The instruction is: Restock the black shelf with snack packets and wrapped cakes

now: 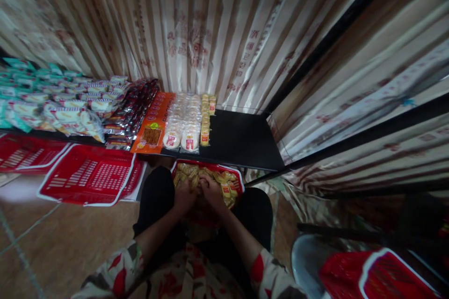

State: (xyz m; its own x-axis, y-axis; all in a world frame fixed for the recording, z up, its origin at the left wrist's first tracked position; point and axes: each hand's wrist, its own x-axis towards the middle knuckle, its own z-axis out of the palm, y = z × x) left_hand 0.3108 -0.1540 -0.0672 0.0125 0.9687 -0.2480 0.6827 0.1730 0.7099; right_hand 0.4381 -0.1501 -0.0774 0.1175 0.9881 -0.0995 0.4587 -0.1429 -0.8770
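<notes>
A red basket [242, 178] between my knees holds many yellow snack packets [227, 188], some with red labels. Both of my hands are down among these packets. My left hand [184, 197] is curled closed on a yellow packet near the middle of the basket. Close beside it, my right hand [211, 191] also has its fingers closed against the yellow packets. The fingertips are partly hidden and dim. On the black shelf [242, 138] just ahead stands a narrow row of similar yellow packets [205, 126].
Left of that row lie clear packs of round white crackers [180, 124], an orange bag [150, 131], dark red packets [131, 107], and white and green bags [73, 112]. Another red basket [91, 173] sits at left, one more [393, 273] at lower right. Black poles and a curtain [196, 32] border the shelf.
</notes>
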